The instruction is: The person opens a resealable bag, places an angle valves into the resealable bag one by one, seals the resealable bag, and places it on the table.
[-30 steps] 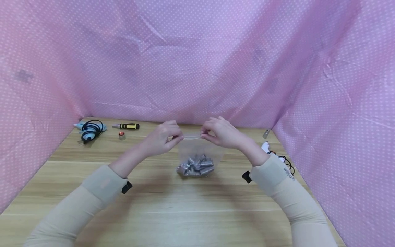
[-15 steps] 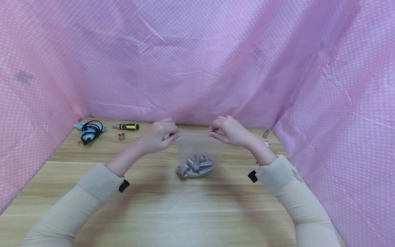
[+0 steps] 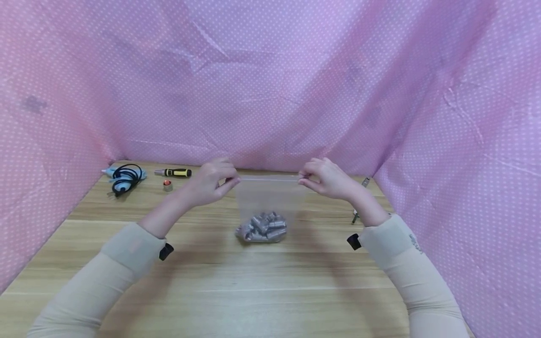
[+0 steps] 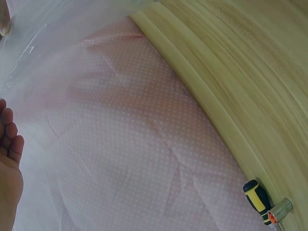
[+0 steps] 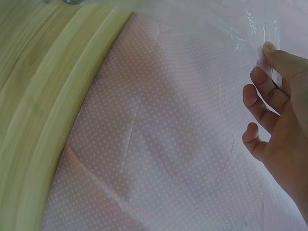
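Observation:
A clear zip-lock bag [image 3: 270,195] stands stretched between both hands, its top edge pulled straight. Several silver metal cylinders [image 3: 264,226] lie bunched in its bottom, close over the table. At the bag's top left corner my left hand [image 3: 211,184] pinches the edge between thumb and fingers. My right hand [image 3: 327,179] pinches the top right corner the same way. The right wrist view shows the thumb and forefinger of the right hand [image 5: 279,101] on the clear plastic [image 5: 245,29], the other fingers loosely bent. Only part of the left hand [image 4: 8,154] shows in the left wrist view.
At the back left lie a light-blue tool with a coiled black cord [image 3: 124,178], a yellow-and-black screwdriver [image 3: 177,172] and a short metal cylinder with a red-orange inside [image 3: 167,186]. A small metal piece [image 3: 366,181] lies back right. Pink dotted cloth [image 3: 262,94] walls the table [image 3: 253,300].
Both hands have moved apart, the left leftward and the right rightward, and slightly up. The bag's top edge has gone from short and mostly covered to a wide, taut line.

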Motion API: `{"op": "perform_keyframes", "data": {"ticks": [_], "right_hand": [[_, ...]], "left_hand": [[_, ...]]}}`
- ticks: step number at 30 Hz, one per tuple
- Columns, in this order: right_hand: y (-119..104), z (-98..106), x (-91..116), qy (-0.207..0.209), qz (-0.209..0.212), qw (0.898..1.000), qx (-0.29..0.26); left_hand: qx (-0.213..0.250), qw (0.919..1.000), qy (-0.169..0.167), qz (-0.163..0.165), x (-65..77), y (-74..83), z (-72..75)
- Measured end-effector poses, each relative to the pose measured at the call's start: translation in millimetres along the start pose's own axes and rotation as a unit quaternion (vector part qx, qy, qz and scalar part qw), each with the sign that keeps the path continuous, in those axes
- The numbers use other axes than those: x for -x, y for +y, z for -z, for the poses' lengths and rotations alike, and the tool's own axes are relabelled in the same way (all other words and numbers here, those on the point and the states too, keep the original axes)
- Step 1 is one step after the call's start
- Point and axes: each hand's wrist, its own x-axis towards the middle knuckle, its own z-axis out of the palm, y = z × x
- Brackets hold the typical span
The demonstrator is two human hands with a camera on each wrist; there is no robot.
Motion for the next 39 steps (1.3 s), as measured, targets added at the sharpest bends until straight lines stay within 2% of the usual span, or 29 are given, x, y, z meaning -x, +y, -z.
{"op": "perform_keyframes", "data": {"ticks": [17,30,34,39], "right_hand": [[9,-1,12,0.029,0.013,0.999,-0.022],[10,-9,18,0.033,-0.034,0.998,-0.035],[12,-15,22,0.050,-0.054,0.995,-0.071],[16,-21,29,0.074,-0.079,0.986,-0.131]], "left_hand": [[0.000,0.9997,0.001,0.026,5.1,-2.6,2.6],[0.008,0.9995,0.011,0.029,6.0,-6.1,-2.8],[0.020,0.9984,0.012,0.051,7.5,-8.1,-5.1],[0.051,0.9908,-0.009,0.125,12.3,-8.1,-5.3]]}}
